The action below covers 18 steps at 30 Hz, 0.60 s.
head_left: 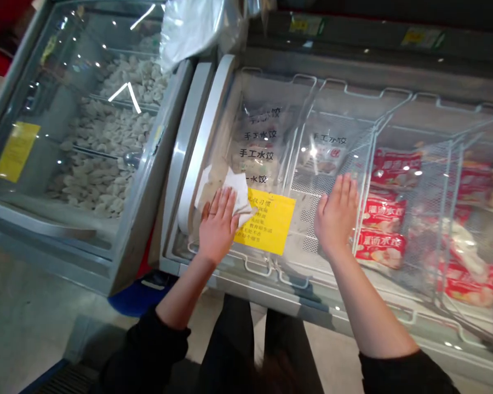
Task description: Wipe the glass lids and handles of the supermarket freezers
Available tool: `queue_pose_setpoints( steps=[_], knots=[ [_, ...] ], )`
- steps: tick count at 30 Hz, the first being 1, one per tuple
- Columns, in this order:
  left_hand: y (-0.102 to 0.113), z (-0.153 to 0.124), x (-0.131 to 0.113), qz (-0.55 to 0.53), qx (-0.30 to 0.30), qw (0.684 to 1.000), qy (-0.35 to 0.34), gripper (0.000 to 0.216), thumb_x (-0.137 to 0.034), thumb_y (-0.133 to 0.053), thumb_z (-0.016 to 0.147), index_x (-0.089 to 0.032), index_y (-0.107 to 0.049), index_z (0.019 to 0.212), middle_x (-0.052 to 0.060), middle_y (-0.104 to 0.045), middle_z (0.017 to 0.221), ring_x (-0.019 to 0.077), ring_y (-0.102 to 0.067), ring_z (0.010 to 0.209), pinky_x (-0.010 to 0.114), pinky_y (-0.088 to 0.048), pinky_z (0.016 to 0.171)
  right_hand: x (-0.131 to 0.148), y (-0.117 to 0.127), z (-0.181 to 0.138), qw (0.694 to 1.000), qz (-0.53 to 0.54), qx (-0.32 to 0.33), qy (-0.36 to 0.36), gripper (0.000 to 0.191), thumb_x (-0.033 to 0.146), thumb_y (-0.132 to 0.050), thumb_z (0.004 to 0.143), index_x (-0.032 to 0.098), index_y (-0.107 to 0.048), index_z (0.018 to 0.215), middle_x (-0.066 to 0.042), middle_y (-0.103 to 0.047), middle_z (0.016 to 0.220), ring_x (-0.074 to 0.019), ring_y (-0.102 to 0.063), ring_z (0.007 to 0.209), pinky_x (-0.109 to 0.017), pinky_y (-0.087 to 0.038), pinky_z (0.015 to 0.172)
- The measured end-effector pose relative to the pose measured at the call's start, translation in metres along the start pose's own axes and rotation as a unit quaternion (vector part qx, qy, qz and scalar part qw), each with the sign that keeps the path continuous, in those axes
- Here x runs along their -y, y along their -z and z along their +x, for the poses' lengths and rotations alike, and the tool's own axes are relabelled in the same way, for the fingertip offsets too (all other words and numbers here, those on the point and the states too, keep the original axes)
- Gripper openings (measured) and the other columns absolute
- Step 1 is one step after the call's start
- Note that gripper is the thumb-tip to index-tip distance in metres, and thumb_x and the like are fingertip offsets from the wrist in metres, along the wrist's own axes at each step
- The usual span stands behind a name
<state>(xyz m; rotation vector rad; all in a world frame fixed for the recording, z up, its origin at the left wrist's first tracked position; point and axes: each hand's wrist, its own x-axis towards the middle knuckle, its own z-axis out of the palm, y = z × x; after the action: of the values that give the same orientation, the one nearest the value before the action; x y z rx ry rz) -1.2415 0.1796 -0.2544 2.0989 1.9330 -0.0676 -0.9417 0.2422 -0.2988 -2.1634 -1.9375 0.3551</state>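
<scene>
My left hand lies flat, fingers stretched out, pressing a crumpled white paper towel onto the glass lid of a chest freezer. My right hand rests flat and open on the same lid, further right, holding nothing. Between the two hands a yellow notice sticker with black writing is stuck on the glass. Under the lid I see clear bags of dumplings with printed characters.
Wire baskets in the freezer hold red packets of frozen food. A second freezer at the left holds loose white dumplings under glass. A plastic bag hangs at the top. Grey floor lies below.
</scene>
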Motion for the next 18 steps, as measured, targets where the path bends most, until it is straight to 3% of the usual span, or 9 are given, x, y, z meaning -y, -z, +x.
queue_pose_setpoints(
  steps=[3,5,7,11,14,16,18],
  knots=[
    [-0.01,-0.061,-0.026,0.014,0.038,0.999,-0.034,0.065,-0.041,-0.036,0.111,-0.023,-0.019,0.171,0.003,-0.03,0.175,0.0247,-0.027,0.163,0.049,-0.027,0.132,0.014,-0.003,-0.025,1.0,-0.002,-0.002,-0.001,0.067,0.029,-0.036,0.107,0.012,-0.021,0.17,-0.017,-0.03,0.175,-0.0315,-0.021,0.165,-0.06,-0.025,0.132],
    [-0.015,-0.076,-0.047,0.013,0.058,0.995,-0.085,0.064,-0.045,-0.036,0.111,-0.024,-0.023,0.171,-0.002,-0.027,0.175,0.0216,-0.026,0.163,0.045,-0.025,0.133,0.018,-0.003,-0.042,1.0,-0.004,0.003,0.008,0.068,0.028,-0.034,0.108,0.015,-0.016,0.171,-0.016,-0.029,0.175,-0.0306,-0.021,0.165,-0.06,-0.025,0.132],
    [-0.018,-0.066,-0.066,0.006,0.066,0.986,-0.153,0.063,-0.047,-0.034,0.112,-0.025,-0.024,0.17,-0.005,-0.023,0.176,0.0186,-0.025,0.164,0.042,-0.025,0.134,0.018,-0.001,-0.058,1.0,-0.007,0.014,0.021,0.067,0.028,-0.033,0.108,0.018,-0.013,0.172,-0.014,-0.03,0.176,-0.0297,-0.022,0.164,-0.059,-0.027,0.132],
    [-0.016,-0.006,-0.086,-0.012,0.078,0.96,-0.267,0.061,-0.042,-0.032,0.112,-0.025,-0.022,0.17,-0.007,-0.019,0.177,0.0172,-0.02,0.165,0.043,-0.024,0.135,0.011,0.009,-0.086,0.998,-0.016,0.044,0.037,0.066,0.025,-0.033,0.109,0.02,-0.015,0.172,-0.012,-0.033,0.175,-0.0276,-0.026,0.163,-0.055,-0.03,0.131],
    [-0.013,0.023,-0.073,-0.024,0.078,0.964,-0.254,0.064,-0.039,-0.035,0.111,-0.025,-0.018,0.171,-0.004,-0.021,0.178,0.0197,-0.017,0.166,0.045,-0.02,0.136,0.004,0.017,-0.104,0.998,-0.017,0.054,0.031,0.067,0.021,-0.034,0.107,0.022,-0.017,0.172,-0.01,-0.036,0.173,-0.0265,-0.028,0.163,-0.054,-0.031,0.131],
    [-0.011,0.02,-0.051,-0.027,0.069,0.978,-0.196,0.067,-0.039,-0.039,0.11,-0.026,-0.016,0.172,-0.001,-0.022,0.178,0.0225,-0.018,0.166,0.047,-0.017,0.136,-0.001,0.021,-0.113,0.998,-0.007,0.057,0.03,0.068,0.019,-0.035,0.106,0.022,-0.018,0.172,-0.009,-0.038,0.173,-0.0262,-0.029,0.162,-0.054,-0.032,0.131],
    [-0.01,-0.001,-0.026,-0.023,0.054,0.991,-0.119,0.068,-0.039,-0.04,0.11,-0.026,-0.016,0.172,0.002,-0.024,0.178,0.0251,-0.019,0.165,0.049,-0.015,0.136,-0.005,0.023,-0.118,0.997,0.011,0.064,0.033,0.069,0.018,-0.036,0.106,0.023,-0.018,0.172,-0.009,-0.038,0.172,-0.0261,-0.03,0.162,-0.055,-0.032,0.131]
  ],
)
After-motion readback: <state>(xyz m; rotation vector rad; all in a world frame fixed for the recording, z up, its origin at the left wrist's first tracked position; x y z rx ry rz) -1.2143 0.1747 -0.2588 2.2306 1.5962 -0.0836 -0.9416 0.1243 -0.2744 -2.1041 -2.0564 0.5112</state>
